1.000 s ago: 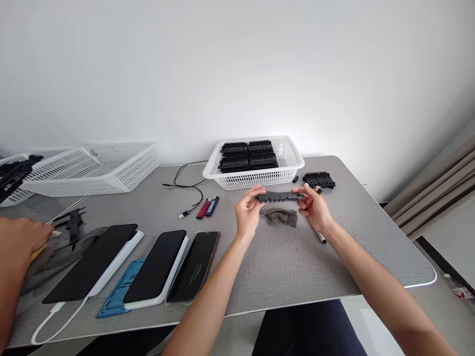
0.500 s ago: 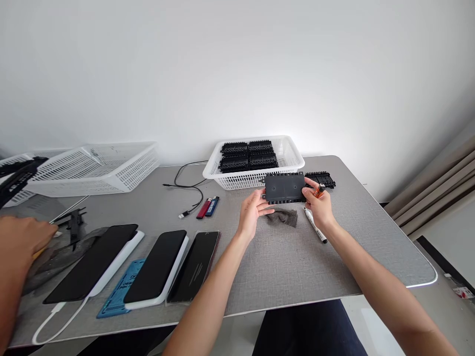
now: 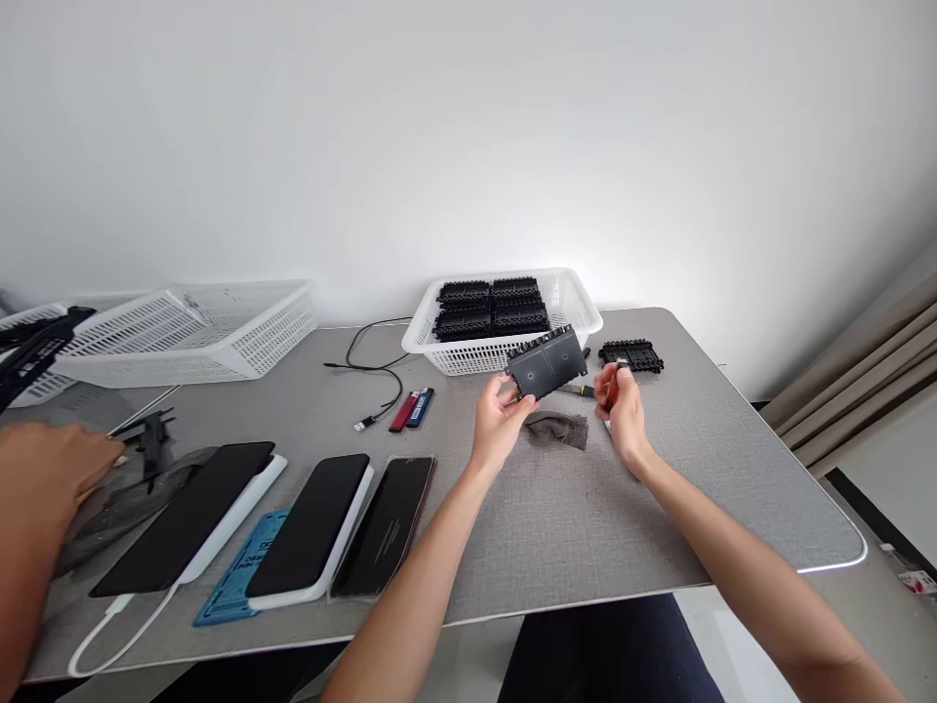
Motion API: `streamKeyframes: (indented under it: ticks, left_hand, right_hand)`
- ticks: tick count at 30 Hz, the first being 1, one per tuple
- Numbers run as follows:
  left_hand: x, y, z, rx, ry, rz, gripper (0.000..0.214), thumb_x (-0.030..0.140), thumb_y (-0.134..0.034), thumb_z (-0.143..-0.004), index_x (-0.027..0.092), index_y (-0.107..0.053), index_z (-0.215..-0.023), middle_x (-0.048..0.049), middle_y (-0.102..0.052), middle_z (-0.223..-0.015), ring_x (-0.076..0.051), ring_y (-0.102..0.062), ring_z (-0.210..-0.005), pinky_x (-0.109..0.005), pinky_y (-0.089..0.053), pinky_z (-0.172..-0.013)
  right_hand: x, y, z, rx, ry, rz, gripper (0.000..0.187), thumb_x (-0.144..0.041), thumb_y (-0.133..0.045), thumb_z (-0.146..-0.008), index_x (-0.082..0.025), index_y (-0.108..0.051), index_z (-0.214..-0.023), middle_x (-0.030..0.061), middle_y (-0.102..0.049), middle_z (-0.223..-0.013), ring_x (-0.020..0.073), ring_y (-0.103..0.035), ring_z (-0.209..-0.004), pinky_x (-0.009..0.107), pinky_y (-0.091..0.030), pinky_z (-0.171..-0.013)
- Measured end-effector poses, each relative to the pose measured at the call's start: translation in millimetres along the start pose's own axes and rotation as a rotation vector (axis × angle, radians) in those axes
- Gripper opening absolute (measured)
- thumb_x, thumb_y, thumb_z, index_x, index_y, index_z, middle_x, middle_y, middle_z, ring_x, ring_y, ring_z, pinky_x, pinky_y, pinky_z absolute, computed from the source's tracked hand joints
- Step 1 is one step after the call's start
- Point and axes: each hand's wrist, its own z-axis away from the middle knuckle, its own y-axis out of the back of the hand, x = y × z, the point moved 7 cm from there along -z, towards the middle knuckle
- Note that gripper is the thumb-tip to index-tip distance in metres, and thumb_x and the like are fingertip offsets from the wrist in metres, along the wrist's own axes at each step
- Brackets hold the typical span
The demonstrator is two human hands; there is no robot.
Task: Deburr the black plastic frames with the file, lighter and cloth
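Observation:
My left hand [image 3: 500, 415] grips a black plastic panel [image 3: 549, 365] by its lower left corner. The panel is held tilted above the table, its flat face with two small round marks towards me and a toothed edge on top. To its right, apart from it, my right hand [image 3: 626, 415] is closed around an orange lighter [image 3: 622, 364]; mostly its metal top shows. A crumpled grey cloth [image 3: 560, 430] lies below the panel. Under my right hand a white marker is mostly hidden. Beyond that hand lies another black toothed panel [image 3: 631, 355].
A white basket [image 3: 468, 361] holds several black panels. Red [image 3: 403, 412] and blue [image 3: 420, 408] lighters lie near a black USB cable [image 3: 391, 366]. Phones [image 3: 311, 522] line the front left. Another person's hand [image 3: 55, 469] works at far left beside white baskets [image 3: 241, 361].
The panel has tilted and is now in my left hand alone. My right hand has let go of it and moved slightly right and down with the lighter.

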Motion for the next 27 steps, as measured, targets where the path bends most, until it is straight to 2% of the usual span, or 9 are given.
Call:
streamKeyframes:
  ticks: [4, 6, 11, 15, 20, 27]
  left_hand:
    - [-1.7, -1.9, -0.9, -0.021, -0.02, -0.029, 0.039, 0.02, -0.073, -0.069, 0.02, -0.05, -0.101, -0.0043, -0.072, -0.089, -0.018, -0.07, -0.083, -0.041, -0.057, -0.086]
    - [-1.8, -5.7, -0.2, -0.061, -0.029, -0.041, 0.038, 0.021, -0.071, -0.07, 0.02, -0.05, -0.102, -0.0049, -0.072, -0.089, -0.019, -0.07, -0.083, -0.04, -0.057, -0.086]
    - [0.8, -15.3, 3.7, -0.179, -0.072, -0.118, 0.04, 0.023, -0.068, -0.075, 0.018, -0.051, -0.112, -0.0081, -0.072, -0.096, -0.02, -0.071, -0.087, -0.037, -0.055, -0.086]
    - [2.4, -17.2, 6.5, -0.206, -0.092, -0.185, 0.041, 0.024, -0.066, -0.077, 0.019, -0.051, -0.114, -0.0075, -0.072, -0.095, -0.019, -0.071, -0.083, -0.031, -0.055, -0.077]
    - [5.7, -20.5, 9.4, -0.232, -0.101, -0.225, 0.035, 0.022, -0.063, -0.078, 0.02, -0.05, -0.11, -0.0053, -0.072, -0.09, -0.016, -0.07, -0.074, -0.024, -0.053, -0.065]
    - [8.4, -21.1, 11.1, -0.238, -0.117, -0.267, 0.035, 0.023, -0.062, -0.08, 0.02, -0.05, -0.112, -0.008, -0.072, -0.097, -0.018, -0.071, -0.081, -0.028, -0.055, -0.071]
  right_hand:
    - [19.5, -31.3, 11.8, -0.29, -0.253, -0.07, 0.034, -0.052, -0.034, -0.089, -0.023, -0.039, -0.073, -0.0038, -0.029, -0.062, 0.0112, -0.023, -0.052, 0.023, -0.013, -0.044]
    - [28.8, -41.9, 18.3, -0.405, -0.363, -0.083, 0.034, -0.052, -0.033, -0.087, -0.022, -0.037, -0.07, -0.0047, -0.026, -0.06, 0.0108, -0.019, -0.051, 0.023, -0.01, -0.044]
    - [38.7, -52.5, 30.0, -0.574, -0.507, -0.076, 0.028, -0.047, -0.034, -0.08, -0.022, -0.033, -0.066, -0.0047, -0.025, -0.059, 0.0111, -0.019, -0.053, 0.024, -0.01, -0.046]
    - [39.6, -54.2, 33.3, -0.606, -0.538, -0.053, 0.025, -0.045, -0.036, -0.076, -0.022, -0.031, -0.067, -0.0045, -0.025, -0.061, 0.0113, -0.019, -0.054, 0.025, -0.01, -0.047]
    - [42.1, -53.8, 35.4, -0.559, -0.588, -0.035, 0.024, -0.043, -0.036, -0.075, -0.022, -0.03, -0.067, -0.0051, -0.022, -0.061, 0.0111, -0.015, -0.053, 0.025, -0.008, -0.047]
    - [40.2, -54.2, 38.0, -0.529, -0.65, -0.069, 0.021, -0.04, -0.036, -0.075, -0.022, -0.031, -0.067, -0.0052, -0.02, -0.062, 0.0107, -0.014, -0.053, 0.025, -0.005, -0.047]
